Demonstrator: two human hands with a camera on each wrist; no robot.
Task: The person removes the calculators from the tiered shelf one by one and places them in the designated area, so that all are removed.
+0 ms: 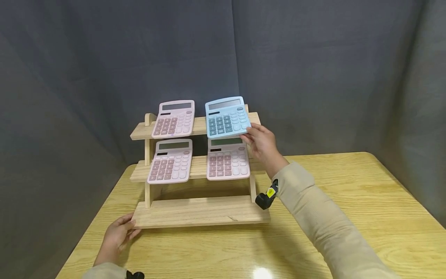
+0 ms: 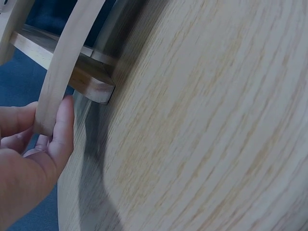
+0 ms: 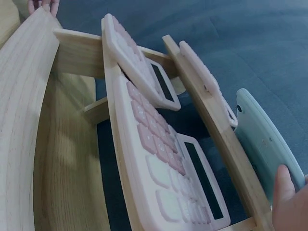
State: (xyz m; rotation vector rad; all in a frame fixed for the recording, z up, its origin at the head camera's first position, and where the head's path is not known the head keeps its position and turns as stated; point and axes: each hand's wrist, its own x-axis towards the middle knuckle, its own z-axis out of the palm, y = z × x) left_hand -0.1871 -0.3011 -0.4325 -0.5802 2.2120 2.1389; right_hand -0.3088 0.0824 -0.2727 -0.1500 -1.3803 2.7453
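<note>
My right hand (image 1: 261, 143) pinches a light blue calculator (image 1: 226, 120) by its lower right corner. In the head view the calculator overlaps the right part of the top shelf (image 1: 199, 126) of a wooden three-tier stand. Seen from the right wrist, its plain back (image 3: 262, 137) faces the camera beside that shelf. A pink calculator (image 1: 173, 119) leans at the top left. Two more, the left one (image 1: 170, 161) and the right one (image 1: 228, 161), lean on the middle shelf. My left hand (image 1: 120, 232) grips the left end of the bottom board (image 2: 62, 72), fingers below it.
The bottom board (image 1: 202, 211) is bare wood. The stand rests on a wood-grain table (image 1: 348, 201), which extends to the right and in front. A dark grey curtain (image 1: 313, 77) hangs behind and along both sides.
</note>
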